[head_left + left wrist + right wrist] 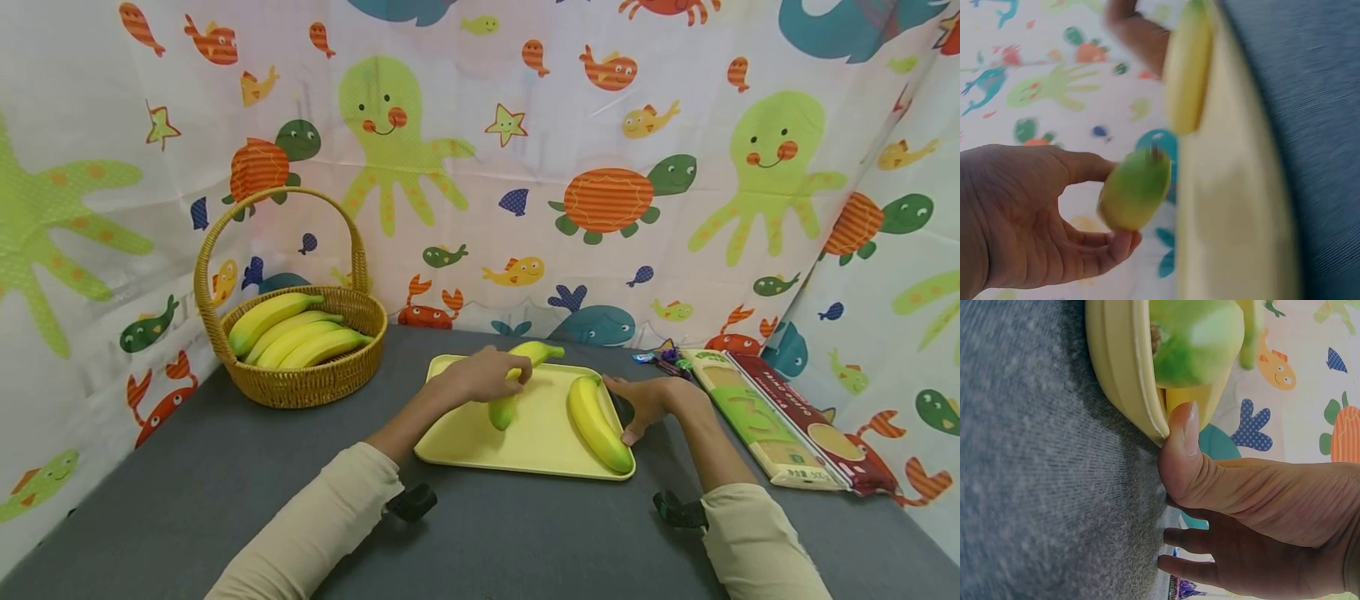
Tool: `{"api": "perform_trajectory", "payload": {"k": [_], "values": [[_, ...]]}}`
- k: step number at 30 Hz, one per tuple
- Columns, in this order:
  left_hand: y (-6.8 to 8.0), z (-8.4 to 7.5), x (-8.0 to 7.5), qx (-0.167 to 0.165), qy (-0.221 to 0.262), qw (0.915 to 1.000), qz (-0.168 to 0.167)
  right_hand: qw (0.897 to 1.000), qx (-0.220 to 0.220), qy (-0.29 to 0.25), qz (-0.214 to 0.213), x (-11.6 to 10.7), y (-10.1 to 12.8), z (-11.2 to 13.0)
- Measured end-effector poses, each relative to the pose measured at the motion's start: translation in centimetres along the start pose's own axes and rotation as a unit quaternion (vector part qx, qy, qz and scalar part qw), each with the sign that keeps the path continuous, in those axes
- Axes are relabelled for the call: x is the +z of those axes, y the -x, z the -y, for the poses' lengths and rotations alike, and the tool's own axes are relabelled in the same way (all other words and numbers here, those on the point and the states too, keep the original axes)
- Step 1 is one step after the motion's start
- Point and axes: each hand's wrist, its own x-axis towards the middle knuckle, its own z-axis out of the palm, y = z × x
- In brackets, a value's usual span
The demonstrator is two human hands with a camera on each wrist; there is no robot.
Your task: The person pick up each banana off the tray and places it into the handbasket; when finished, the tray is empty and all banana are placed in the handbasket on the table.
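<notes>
My left hand (483, 375) pinches a yellow banana (537, 352) with a green tip, between thumb and fingers, above the pale yellow tray (480, 446). The left wrist view shows this banana (1137, 187) end-on in the left hand (1029, 212). Another banana (597, 425) lies along the tray's right side. Beside that edge, my right hand (648, 404) rests with its thumb against the tray's rim. Seen from the right wrist, the thumb (1180, 453) touches the tray corner while the other fingers stretch out fairly straight by the tabletop.
A wicker basket (300, 390) with several bananas stands back left. Right of the tray lie a green-and-cream packet (765, 425), a dark red packet (813, 421) and small wrapped sweets (667, 361). A sea-animal printed curtain (480, 275) closes off the back and sides of the grey table (525, 533).
</notes>
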Motion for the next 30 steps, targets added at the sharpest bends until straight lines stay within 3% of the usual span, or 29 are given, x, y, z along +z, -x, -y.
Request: {"api": "perform_trajectory", "payload": {"k": [2,6,9,15,20,24,30], "values": [[0.6,0.6,-1.4,-0.013,-0.001,0.9998,-0.017,1.0,0.0,0.016,-0.007,-0.2,2.9,3.1],[2.1,2.5,-4.3,-0.015,0.002,0.9982,-0.058,1.0,0.012,0.026,-0.007,-0.8,10.5,11.7],[3.8,4.0,-6.7,-0.023,0.027,0.9948,-0.095,1.0,0.004,0.013,-0.002,-1.1,13.2,14.6],[8.2,7.3,-11.0,-0.102,0.087,0.9815,-0.137,1.0,0.001,0.02,-0.002,-1.2,13.4,14.6],[11.5,10.0,-13.0,-0.152,0.122,0.9686,-0.154,1.0,0.016,0.014,-0.005,-1.2,13.8,15.2],[13.3,12.3,-13.7,-0.204,0.105,0.9588,-0.168,1.0,0.009,0.012,-0.001,-1.1,13.1,14.2],[15.1,15.3,-13.2,-0.306,0.046,0.9337,-0.181,1.0,0.013,0.01,-0.002,-1.0,12.1,13.1]]}}
